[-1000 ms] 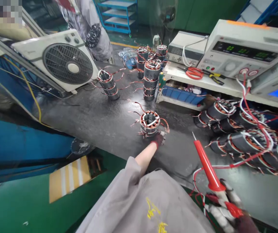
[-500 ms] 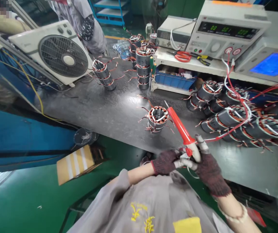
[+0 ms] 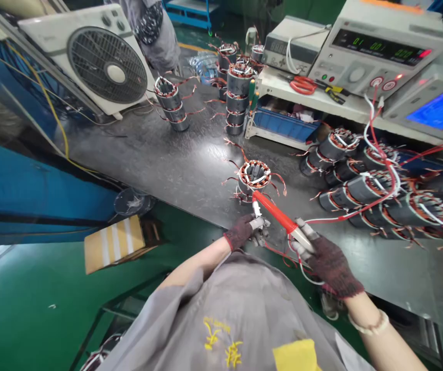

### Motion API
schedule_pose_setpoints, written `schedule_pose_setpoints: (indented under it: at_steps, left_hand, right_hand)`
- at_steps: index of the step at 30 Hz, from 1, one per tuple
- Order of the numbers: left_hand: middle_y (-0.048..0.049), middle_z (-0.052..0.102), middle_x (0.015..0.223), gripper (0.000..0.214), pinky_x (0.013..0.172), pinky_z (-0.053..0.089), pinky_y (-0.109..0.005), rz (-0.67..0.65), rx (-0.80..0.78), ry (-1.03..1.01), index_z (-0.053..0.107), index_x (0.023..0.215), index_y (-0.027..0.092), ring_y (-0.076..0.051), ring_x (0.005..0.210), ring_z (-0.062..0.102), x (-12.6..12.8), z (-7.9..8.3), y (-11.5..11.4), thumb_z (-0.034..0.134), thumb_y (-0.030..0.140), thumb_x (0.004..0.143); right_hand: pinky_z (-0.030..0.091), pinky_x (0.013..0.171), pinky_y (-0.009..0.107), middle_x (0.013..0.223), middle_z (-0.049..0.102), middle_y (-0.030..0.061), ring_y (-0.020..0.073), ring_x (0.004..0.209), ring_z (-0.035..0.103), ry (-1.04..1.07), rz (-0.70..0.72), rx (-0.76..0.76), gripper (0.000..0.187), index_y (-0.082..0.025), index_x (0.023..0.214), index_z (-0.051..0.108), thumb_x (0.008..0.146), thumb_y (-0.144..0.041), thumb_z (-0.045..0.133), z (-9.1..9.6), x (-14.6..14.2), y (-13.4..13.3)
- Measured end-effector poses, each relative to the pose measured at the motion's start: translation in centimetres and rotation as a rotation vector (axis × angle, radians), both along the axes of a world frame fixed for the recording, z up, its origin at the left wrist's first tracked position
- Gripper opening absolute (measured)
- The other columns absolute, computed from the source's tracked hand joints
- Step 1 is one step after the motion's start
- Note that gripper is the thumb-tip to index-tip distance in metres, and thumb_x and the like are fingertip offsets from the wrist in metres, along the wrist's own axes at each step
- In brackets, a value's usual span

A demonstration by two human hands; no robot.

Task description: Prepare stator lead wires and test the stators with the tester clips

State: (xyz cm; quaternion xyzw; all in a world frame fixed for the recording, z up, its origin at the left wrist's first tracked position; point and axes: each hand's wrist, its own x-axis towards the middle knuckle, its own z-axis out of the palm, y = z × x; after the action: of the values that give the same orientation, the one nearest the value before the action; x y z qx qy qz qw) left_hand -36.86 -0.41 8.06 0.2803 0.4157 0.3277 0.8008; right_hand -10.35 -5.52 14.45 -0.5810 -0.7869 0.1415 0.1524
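Upright near the table's front edge stands a motor stator (image 3: 246, 178), a dark ring core with copper windings, white lacing and loose lead wires. My right hand (image 3: 327, 262), in a dark knit glove with pale fingertips, is closed round the pale handle of a red test probe (image 3: 277, 213). The probe points left, its front end by the stator's lower front side. Also gloved, my left hand (image 3: 246, 230) is closed on a small white clip-like piece (image 3: 257, 207) just below the stator. Whether either tip touches the stator's wires I cannot tell.
Several stators (image 3: 364, 190) lie stacked at right; other stators (image 3: 238, 105) stand in columns behind. A box fan (image 3: 107, 64) stands at left. Test instruments (image 3: 379, 46) sit on a white shelf (image 3: 283, 85) with red-handled pliers (image 3: 302, 86). A red-and-white cable (image 3: 345, 216) crosses the table.
My hands have moved apart; the left went forward to the stator with the white piece. The probe's front end shifted down-left, to the stator's front. The tester's digits changed and a red light came on.
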Motion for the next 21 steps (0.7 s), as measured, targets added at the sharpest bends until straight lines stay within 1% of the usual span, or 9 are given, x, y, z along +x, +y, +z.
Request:
schedule_pose_setpoints:
  at_steps: [2, 5, 7, 9, 12, 14, 17, 19, 21]
  left_hand:
    - [-0.003, 0.074, 0.075, 0.057, 0.042, 0.048, -0.022, -0.002, -0.007, 0.019, 0.07, 0.112, 0.014, -0.014, 0.047, 0.067, 0.0, -0.3, -0.4, 0.081, 0.061, 0.082]
    - [-0.0026, 0.075, 0.074, 0.045, 0.041, 0.048, -0.023, -0.068, -0.041, 0.101, 0.066, 0.106, 0.016, -0.014, 0.043, 0.065, 0.1, -1.5, -1.0, 0.08, 0.054, 0.085]
    - [-0.0021, 0.074, 0.071, 0.035, 0.041, 0.048, -0.023, -0.096, -0.058, 0.163, 0.064, 0.097, 0.017, -0.013, 0.041, 0.062, 0.3, -2.7, -0.8, 0.077, 0.048, 0.089]
    - [-0.0016, 0.073, 0.067, 0.027, 0.043, 0.048, -0.022, -0.084, -0.057, 0.207, 0.061, 0.09, 0.017, -0.012, 0.041, 0.061, 0.5, -4.0, -0.4, 0.073, 0.041, 0.093]
    - [-0.0019, 0.072, 0.065, 0.023, 0.047, 0.051, -0.021, -0.084, -0.057, 0.269, 0.062, 0.089, 0.017, -0.012, 0.044, 0.063, 0.5, -5.7, 0.0, 0.07, 0.037, 0.095]
    - [-0.0021, 0.073, 0.064, 0.021, 0.05, 0.054, -0.022, -0.099, -0.064, 0.309, 0.064, 0.091, 0.017, -0.013, 0.046, 0.064, 0.4, -6.7, -0.2, 0.073, 0.036, 0.094]
    - [-0.0014, 0.072, 0.063, 0.02, 0.058, 0.058, -0.025, -0.119, -0.067, 0.372, 0.067, 0.091, 0.016, -0.014, 0.051, 0.066, 0.2, -7.6, -0.4, 0.078, 0.033, 0.089]
    - [-0.0021, 0.072, 0.065, 0.021, 0.062, 0.061, -0.027, -0.114, -0.052, 0.402, 0.069, 0.092, 0.016, -0.016, 0.056, 0.069, 0.1, -7.9, -0.2, 0.077, 0.035, 0.09]
    - [-0.0035, 0.073, 0.069, 0.023, 0.066, 0.062, -0.029, -0.095, -0.029, 0.418, 0.07, 0.094, 0.016, -0.018, 0.062, 0.072, 0.1, -7.9, 0.1, 0.074, 0.039, 0.092]
  right_hand:
    - [0.066, 0.081, 0.039, 0.124, 0.08, 0.0092, 0.0303, 0.099, 0.08, 0.021, -0.013, -0.006, 0.061, -0.027, 0.161, 0.05, 0.103, -0.044, 0.057, -0.2, 0.5, -0.4]
    - [0.066, 0.081, 0.039, 0.124, 0.08, 0.0081, 0.0294, 0.099, 0.08, 0.031, -0.012, -0.033, 0.064, -0.028, 0.163, 0.047, 0.102, -0.043, 0.058, -1.1, 0.9, -0.8]
    - [0.066, 0.08, 0.04, 0.12, 0.081, 0.0082, 0.0294, 0.096, 0.08, -0.006, -0.003, -0.055, 0.062, -0.027, 0.161, 0.051, 0.102, -0.045, 0.057, -2.2, 0.9, -0.7]
    - [0.066, 0.081, 0.04, 0.12, 0.08, 0.0092, 0.0298, 0.098, 0.08, -0.054, 0.01, -0.075, 0.059, -0.026, 0.158, 0.054, 0.103, -0.047, 0.054, -3.3, 1.1, -0.7]
    - [0.066, 0.081, 0.04, 0.12, 0.08, 0.0095, 0.0297, 0.098, 0.08, -0.11, 0.025, -0.096, 0.056, -0.025, 0.154, 0.058, 0.103, -0.047, 0.053, -4.7, 1.8, -0.9]
    - [0.066, 0.079, 0.041, 0.114, 0.081, 0.0101, 0.0299, 0.095, 0.08, -0.142, 0.02, -0.092, 0.053, -0.024, 0.15, 0.062, 0.102, -0.046, 0.054, -5.4, 2.0, -1.1]
    - [0.065, 0.08, 0.038, 0.113, 0.081, 0.0103, 0.0284, 0.095, 0.079, -0.191, 0.068, -0.129, 0.051, -0.025, 0.15, 0.062, 0.103, -0.041, 0.055, -6.5, 0.9, -0.3]
    - [0.064, 0.079, 0.035, 0.115, 0.081, 0.009, 0.026, 0.095, 0.079, -0.211, 0.113, -0.164, 0.051, -0.028, 0.152, 0.062, 0.102, -0.035, 0.058, -7.2, -0.7, 0.6]
    - [0.063, 0.076, 0.033, 0.114, 0.081, 0.0082, 0.0249, 0.092, 0.079, -0.226, 0.122, -0.174, 0.051, -0.029, 0.152, 0.062, 0.101, -0.032, 0.059, -7.5, -1.9, 1.3]
